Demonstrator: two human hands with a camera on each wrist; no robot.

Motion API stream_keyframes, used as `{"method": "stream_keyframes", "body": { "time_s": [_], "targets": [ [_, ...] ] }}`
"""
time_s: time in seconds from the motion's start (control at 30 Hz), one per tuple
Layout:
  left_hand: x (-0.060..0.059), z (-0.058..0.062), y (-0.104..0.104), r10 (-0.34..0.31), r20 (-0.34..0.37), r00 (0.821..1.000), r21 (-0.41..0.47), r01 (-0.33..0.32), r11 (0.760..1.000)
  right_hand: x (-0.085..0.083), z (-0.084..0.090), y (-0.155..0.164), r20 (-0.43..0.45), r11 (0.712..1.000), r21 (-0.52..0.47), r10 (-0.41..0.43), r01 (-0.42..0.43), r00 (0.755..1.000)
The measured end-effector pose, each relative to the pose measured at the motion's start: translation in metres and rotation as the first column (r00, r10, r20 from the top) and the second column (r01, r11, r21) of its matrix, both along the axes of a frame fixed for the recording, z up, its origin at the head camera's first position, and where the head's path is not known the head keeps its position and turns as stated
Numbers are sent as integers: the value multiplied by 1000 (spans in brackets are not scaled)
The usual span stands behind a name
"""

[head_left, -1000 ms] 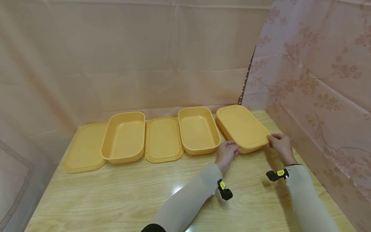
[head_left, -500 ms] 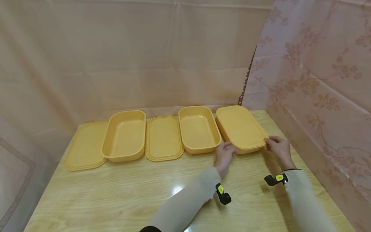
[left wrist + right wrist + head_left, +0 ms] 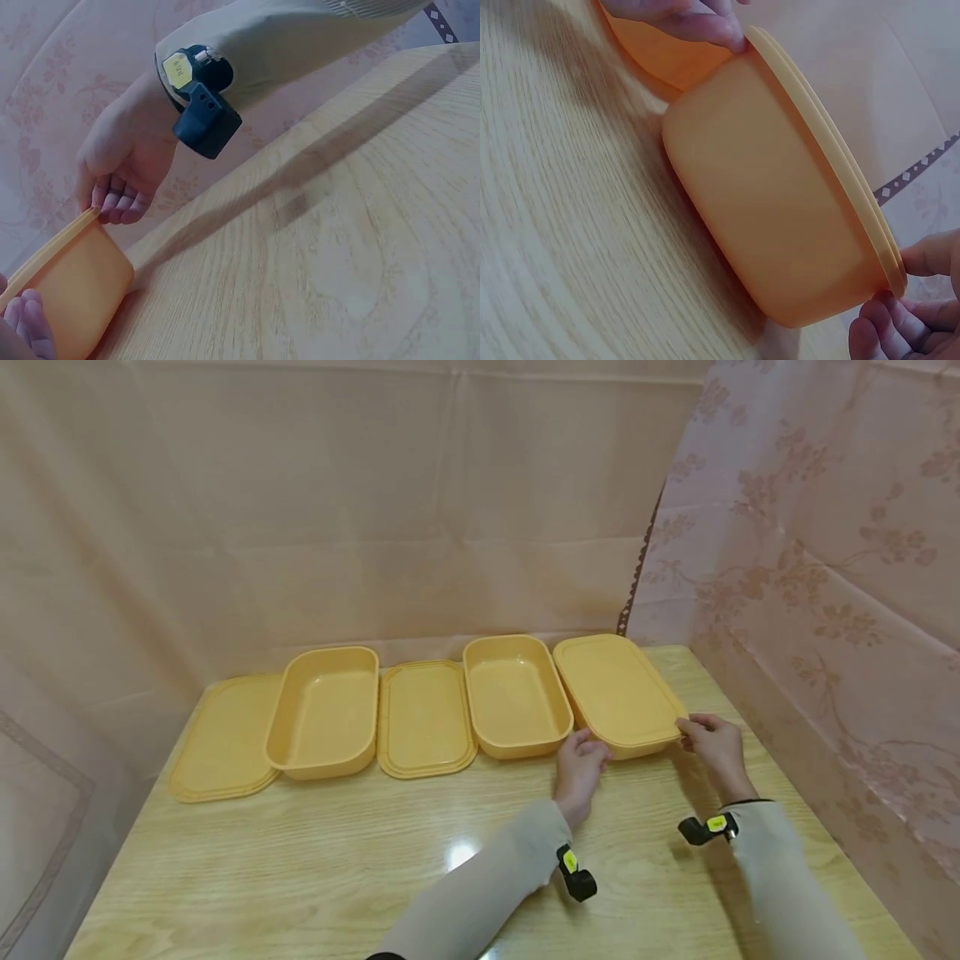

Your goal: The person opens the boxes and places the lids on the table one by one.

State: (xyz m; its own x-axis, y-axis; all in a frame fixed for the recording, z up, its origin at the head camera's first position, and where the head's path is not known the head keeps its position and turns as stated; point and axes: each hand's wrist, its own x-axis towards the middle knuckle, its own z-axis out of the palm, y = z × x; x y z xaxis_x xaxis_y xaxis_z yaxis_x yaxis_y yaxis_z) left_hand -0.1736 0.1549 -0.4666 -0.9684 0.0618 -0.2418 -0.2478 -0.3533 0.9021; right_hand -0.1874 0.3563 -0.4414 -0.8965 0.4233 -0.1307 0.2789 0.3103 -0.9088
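The table [image 3: 300, 860] carries a row of orange plastic pieces along its far edge. Taking the lidded box [image 3: 617, 695] as landmark: it sits at the right end of the row, near the floral curtain [image 3: 825, 568]. Just left of it, touching or nearly so, is an open tub [image 3: 516, 695]; then a flat lid [image 3: 424, 718], a 2nd tub [image 3: 324, 710], and a 2nd lid [image 3: 221, 737] furthest left.

The box's long axis runs from the near edge away toward the back wall, angled slightly left. Both hands sit at its near short end, one per corner, w/ the box stretching away from them.

Left hand [image 3: 579, 768] is at the near-left corner, by the gap to the open tub. Fingers are curled w/ tips on the lid rim; the right wrist view shows those fingertips [image 3: 697, 22] pressing on the rim edge.

Right hand [image 3: 708, 742] is at the near-right corner. Its fingers [image 3: 120, 206] curl under the lid's lip while the thumb rides on top, so it pinches the rim; the right wrist view confirms this, w/ thumb above and fingers below that corner.

Neither hand is nearer than the other; they flank the near end about evenly. The lid looks seated flat on the box, rim lines parallel in the right wrist view.
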Motion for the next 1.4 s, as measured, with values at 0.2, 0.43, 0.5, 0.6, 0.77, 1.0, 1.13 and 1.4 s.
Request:
{"method": "stream_keyframes", "body": {
  "time_s": [0.2, 0.43, 0.5, 0.6, 0.77, 1.0, 1.13, 1.4],
  "targets": [
    [2, -1, -1, 8, -8, 1000, -30, -8, 1000, 0, -3, -3, -7, 1000, 5, -1, 1, 1000],
    [-1, -6, -2, 16, 8, 1000, -33, -16, 999, 1, -5, -6, -6, 1000, 17, 0, 0, 1000],
    [-2, -6, -3, 12, 16, 1000, -28, -12, 1000, 1, -5, -6, -10, 1000, 23, -1, 1, 1000],
    [-4, -7, -3, 3, 12, 1000, -21, -2, 1000, 1, -4, -7, -24, 1000, 19, -6, 6, 1000],
    [-6, -10, -3, -18, 12, 1000, -30, 19, 999, 1, -4, -6, -36, 1000, 21, -3, 4, 999],
    [-7, -13, -3, -7, -7, 1000, -54, 7, 999, 2, -4, -2, 24, 971, 226, 71, -75, 997],
    [-7, -13, -4, 2, -1, 1000, -57, -2, 998, 4, -1, -3, 7, 910, 400, 115, -108, 993],
    [-4, -13, -5, 0, -24, 1000, -198, -5, 980, 9, 7, -14, -97, 752, 649, 237, -119, 967]
  ]
}}
